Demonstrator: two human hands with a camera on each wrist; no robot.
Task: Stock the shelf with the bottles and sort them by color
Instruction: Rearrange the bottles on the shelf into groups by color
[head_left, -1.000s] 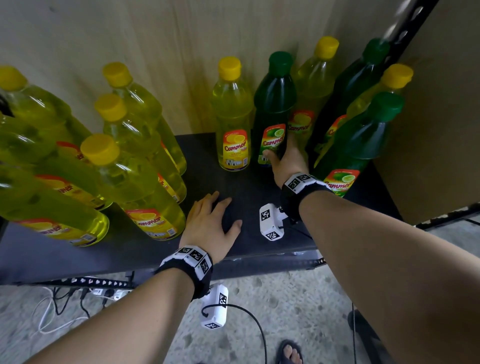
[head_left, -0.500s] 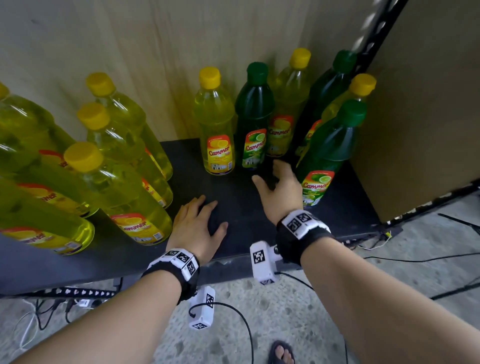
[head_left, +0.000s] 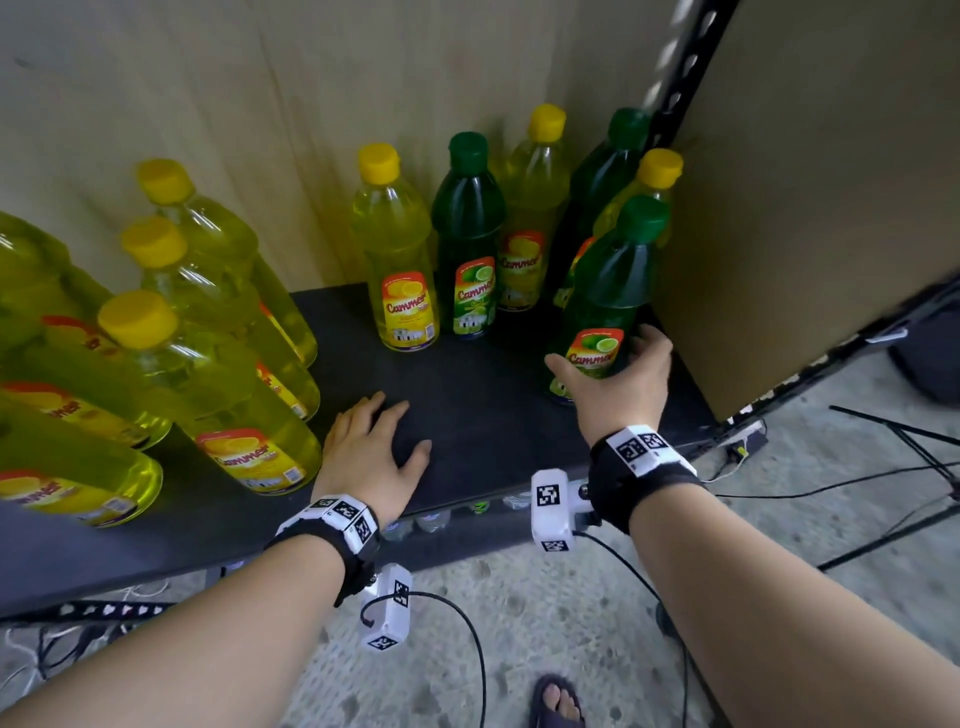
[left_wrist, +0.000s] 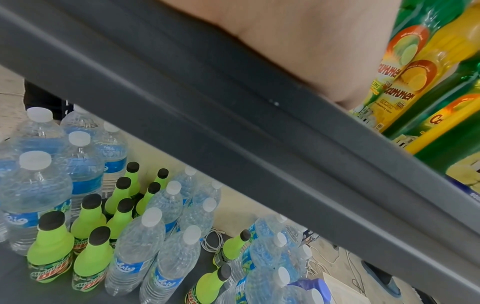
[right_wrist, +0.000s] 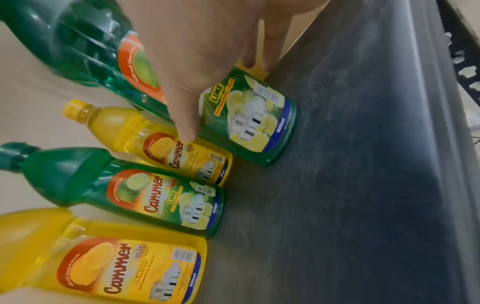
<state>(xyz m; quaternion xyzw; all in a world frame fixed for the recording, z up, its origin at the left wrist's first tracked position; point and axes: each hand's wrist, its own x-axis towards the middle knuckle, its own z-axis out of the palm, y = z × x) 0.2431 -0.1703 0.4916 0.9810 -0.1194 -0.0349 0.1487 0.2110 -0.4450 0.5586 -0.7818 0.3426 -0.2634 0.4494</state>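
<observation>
On the dark shelf (head_left: 483, 395) stand large yellow bottles (head_left: 218, 374) at the left. Mid-back are a yellow bottle (head_left: 400, 270) and a green bottle (head_left: 470, 244). A mixed yellow and green cluster fills the right corner. My right hand (head_left: 602, 358) wraps the lower part of the front green bottle (head_left: 618, 280) there, thumb on its left and fingers on its right. The right wrist view shows my palm on that lime-labelled bottle (right_wrist: 249, 119), which stands on the shelf. My left hand (head_left: 374, 447) lies flat on the shelf near its front edge, holding nothing.
A brown cardboard panel (head_left: 805, 208) and a black slotted post (head_left: 675, 78) close off the right side. The lower shelf holds several water bottles (left_wrist: 39, 195) and neon-green soda bottles (left_wrist: 52, 246). Cables and my sandalled foot (head_left: 556, 701) are on the floor.
My right hand left the base of the middle green bottle, drew back and swung right onto the front green bottle in the corner. The left hand stayed flat on the shelf.
</observation>
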